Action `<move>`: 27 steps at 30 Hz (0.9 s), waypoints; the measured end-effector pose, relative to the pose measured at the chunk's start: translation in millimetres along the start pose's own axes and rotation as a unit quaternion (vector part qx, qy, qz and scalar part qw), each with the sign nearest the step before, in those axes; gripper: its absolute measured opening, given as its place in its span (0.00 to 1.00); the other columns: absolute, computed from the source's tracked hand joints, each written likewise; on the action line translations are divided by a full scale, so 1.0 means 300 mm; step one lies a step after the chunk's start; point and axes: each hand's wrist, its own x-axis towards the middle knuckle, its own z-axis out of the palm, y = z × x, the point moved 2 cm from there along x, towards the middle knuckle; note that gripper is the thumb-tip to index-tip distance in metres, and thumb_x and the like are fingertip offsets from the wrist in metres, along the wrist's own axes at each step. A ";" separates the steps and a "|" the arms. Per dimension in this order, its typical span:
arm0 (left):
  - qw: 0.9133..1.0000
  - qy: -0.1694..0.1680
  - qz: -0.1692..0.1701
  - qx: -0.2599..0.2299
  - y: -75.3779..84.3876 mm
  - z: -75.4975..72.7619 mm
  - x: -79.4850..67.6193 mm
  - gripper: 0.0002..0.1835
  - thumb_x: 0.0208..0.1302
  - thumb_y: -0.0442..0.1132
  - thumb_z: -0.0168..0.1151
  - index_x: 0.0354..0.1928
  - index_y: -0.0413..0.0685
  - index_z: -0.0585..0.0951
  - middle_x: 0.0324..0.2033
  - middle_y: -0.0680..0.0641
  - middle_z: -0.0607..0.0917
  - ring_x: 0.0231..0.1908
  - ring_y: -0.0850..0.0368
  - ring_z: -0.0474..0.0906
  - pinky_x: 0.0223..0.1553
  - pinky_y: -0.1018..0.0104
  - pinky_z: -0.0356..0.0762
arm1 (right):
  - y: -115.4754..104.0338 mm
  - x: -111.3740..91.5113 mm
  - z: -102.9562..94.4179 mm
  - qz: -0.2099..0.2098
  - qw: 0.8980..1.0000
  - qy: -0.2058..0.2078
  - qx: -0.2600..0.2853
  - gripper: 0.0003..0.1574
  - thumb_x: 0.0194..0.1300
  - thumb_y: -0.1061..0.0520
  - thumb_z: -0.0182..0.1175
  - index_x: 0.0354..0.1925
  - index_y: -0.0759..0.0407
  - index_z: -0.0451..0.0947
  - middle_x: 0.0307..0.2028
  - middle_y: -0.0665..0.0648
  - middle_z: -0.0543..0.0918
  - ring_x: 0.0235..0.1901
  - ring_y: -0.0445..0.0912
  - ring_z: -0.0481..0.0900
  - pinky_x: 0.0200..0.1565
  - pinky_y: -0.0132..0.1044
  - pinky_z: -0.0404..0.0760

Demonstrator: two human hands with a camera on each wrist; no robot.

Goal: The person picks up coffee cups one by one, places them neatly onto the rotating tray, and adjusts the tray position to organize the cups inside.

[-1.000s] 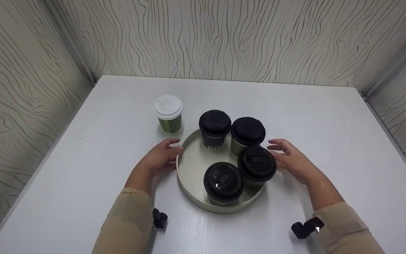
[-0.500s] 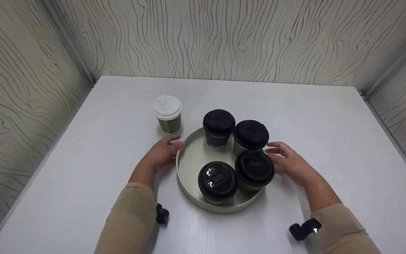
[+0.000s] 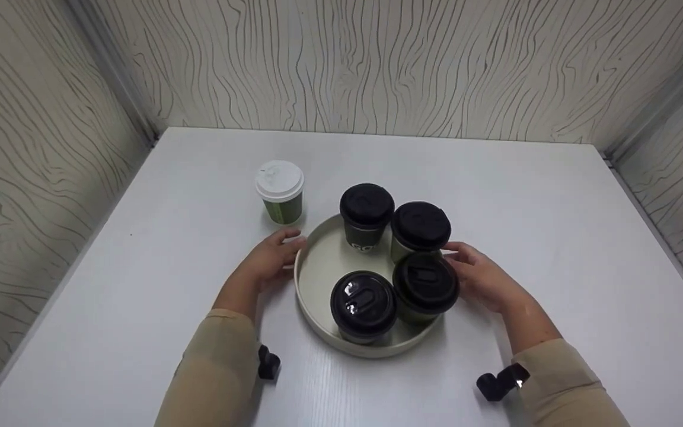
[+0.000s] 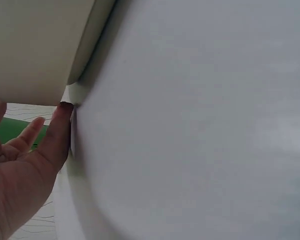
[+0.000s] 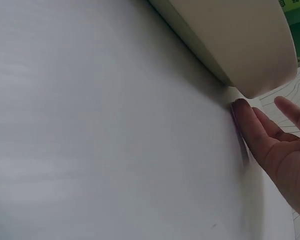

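Observation:
A round cream tray point(image 3: 324, 267) carries several black-lidded paper cups, one of them a dark cup point(image 3: 362, 234) at the back. On the tray's left side, my left hand point(image 3: 267, 261) holds the edge, thumb at the rim and a fingertip low by the base in the left wrist view. My right hand point(image 3: 484, 279) holds the opposite side, its thumb partly hidden behind a front cup point(image 3: 425, 283). In the right wrist view, a fingertip sits under the tray wall point(image 5: 240, 45), close to the tabletop. Another black-lidded cup point(image 3: 363, 305) stands at the tray's front.
A green paper cup with a white lid point(image 3: 280, 193) stands on the white table point(image 3: 495, 178), behind my left hand and outside the tray. Wood-patterned panels point(image 3: 341, 65) border the table at the back and both sides.
The tray has turned slightly clockwise: its right cups have come nearer and the front cup has shifted left. My right hand has moved a little left, closer in against the tray.

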 end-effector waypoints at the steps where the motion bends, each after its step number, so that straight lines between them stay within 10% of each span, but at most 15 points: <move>1: 1.000 -0.002 0.000 -0.001 -0.001 -0.002 -0.003 0.27 0.65 0.49 0.53 0.64 0.52 0.64 0.48 0.46 0.80 0.46 0.54 0.78 0.46 0.59 0.75 | 0.000 0.004 0.001 0.001 1.000 -0.005 0.003 0.31 0.66 0.53 0.53 0.63 0.59 0.56 0.54 0.63 0.64 0.45 0.49 0.75 0.44 0.41 0.76; 27: 0.999 0.010 0.033 -0.034 -0.010 -0.096 -0.089 0.27 0.67 0.50 0.49 0.65 0.51 0.62 0.60 0.42 0.69 0.57 0.46 0.69 0.52 0.54 0.71 | 0.010 0.007 0.006 -0.009 0.998 0.000 -0.055 0.30 0.63 0.55 0.56 0.61 0.59 0.62 0.49 0.63 0.67 0.40 0.47 0.75 0.43 0.37 0.76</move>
